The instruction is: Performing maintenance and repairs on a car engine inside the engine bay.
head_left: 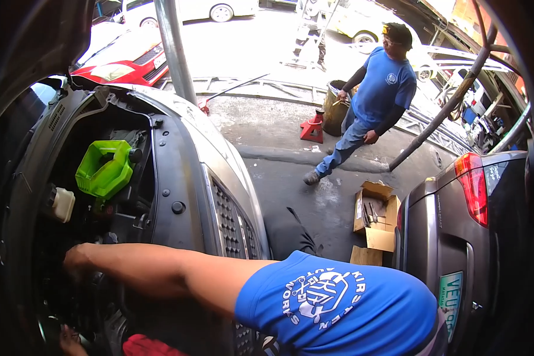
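Observation:
At the lower left edge a partly cut-off hand (71, 341), seemingly my left, is beside dark engine parts; its fingers are too dim to tell whether they grip anything. My right hand is out of view. A co-worker in a blue shirt (374, 302) leans in from the right, a bare arm (160, 270) stretched across the engine bay; that hand (80, 261) is low among shadowed parts and what it touches is hidden. Beyond it a cut-open bright green plastic jug (104, 185) rests in the bay, near a whitish fluid reservoir (60, 203).
The raised hood (35, 35) hangs over the bay. Red cloth (151, 345) shows at the lower edge. Another person (382, 83) walks by a red jack stand (312, 127) and a drum (336, 110). A cardboard box (391, 209) with tools stands near a dark car (421, 237).

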The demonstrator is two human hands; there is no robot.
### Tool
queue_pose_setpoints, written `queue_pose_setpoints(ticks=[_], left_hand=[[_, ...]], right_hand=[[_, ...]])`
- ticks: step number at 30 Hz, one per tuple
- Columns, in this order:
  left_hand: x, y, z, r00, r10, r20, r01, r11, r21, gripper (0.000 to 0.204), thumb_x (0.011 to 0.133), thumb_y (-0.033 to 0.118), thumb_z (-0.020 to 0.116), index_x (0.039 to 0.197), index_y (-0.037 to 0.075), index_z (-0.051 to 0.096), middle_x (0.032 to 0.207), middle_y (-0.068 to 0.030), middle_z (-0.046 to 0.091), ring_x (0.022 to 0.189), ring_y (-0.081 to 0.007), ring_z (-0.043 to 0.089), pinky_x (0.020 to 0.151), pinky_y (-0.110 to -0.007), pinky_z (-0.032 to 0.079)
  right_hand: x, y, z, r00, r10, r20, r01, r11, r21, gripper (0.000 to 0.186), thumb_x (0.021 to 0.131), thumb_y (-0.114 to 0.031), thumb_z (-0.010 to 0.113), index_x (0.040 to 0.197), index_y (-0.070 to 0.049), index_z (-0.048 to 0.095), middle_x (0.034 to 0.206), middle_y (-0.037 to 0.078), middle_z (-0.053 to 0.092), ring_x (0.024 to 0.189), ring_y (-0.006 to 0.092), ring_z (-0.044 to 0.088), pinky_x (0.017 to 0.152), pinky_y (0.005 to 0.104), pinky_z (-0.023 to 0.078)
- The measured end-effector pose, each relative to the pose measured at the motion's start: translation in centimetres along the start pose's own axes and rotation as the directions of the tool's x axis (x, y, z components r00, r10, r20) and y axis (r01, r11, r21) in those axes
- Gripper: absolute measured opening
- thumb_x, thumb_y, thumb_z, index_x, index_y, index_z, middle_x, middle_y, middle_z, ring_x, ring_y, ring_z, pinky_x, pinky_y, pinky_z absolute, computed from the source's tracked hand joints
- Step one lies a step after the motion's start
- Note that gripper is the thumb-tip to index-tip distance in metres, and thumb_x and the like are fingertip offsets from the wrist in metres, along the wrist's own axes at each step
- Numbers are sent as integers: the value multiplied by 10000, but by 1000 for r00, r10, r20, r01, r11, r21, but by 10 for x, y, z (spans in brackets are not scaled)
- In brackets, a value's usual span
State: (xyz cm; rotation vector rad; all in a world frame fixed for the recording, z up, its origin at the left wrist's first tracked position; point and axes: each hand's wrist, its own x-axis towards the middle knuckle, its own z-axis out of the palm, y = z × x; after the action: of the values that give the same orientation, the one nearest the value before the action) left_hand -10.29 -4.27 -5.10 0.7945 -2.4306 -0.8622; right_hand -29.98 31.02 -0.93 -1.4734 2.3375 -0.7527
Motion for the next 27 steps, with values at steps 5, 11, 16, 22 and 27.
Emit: queue_pose_setpoints(ticks=[5,11,16,22,27], left_hand=[[19,-31,2,980,99,171,-16,904,-426,498,1002,387,589,1347,29,563,1177,-166,664,1040,-246,647,897,-387,508],[-1,-6,-2,998,-57,18,59,992,-111,300,969,320,656,1035,28,672,825,-32,657,702,-111,615,590,-248,455],[-10,0,9,994,97,56,-50,830,-555,290,974,297,655,1038,15,668,848,-44,663,675,-95,610,529,-230,433],[6,-11,6,999,-43,-34,39,994,-104,341,941,342,696,1087,36,664,726,-13,642,592,-94,584,497,-232,420],[-4,-10,19,983,152,-102,-182,869,-459,324,959,323,674,1093,29,653,741,-12,634,604,-89,570,509,-229,412]], right_hand=[[-7,-6,-3,999,49,-18,-50,997,-65,392,772,-392,744,1044,-110,756,1040,112,738,1027,305,688,861,417,549],[-6,-5,1,1000,5,-30,-6,1000,-12,330,786,-336,709,1035,-125,755,993,118,737,971,309,690,847,420,541],[-15,-4,-2,1000,29,-11,-28,997,72,299,780,-311,713,1000,-115,761,946,113,742,942,288,701,825,411,545],[-17,-9,-7,997,80,2,-80,997,0,294,777,-331,711,946,-97,767,904,119,744,881,276,714,781,409,555],[-11,-2,1,998,2,-58,-3,1000,-9,278,793,-335,700,909,-92,769,906,116,744,889,279,712,787,408,555]])
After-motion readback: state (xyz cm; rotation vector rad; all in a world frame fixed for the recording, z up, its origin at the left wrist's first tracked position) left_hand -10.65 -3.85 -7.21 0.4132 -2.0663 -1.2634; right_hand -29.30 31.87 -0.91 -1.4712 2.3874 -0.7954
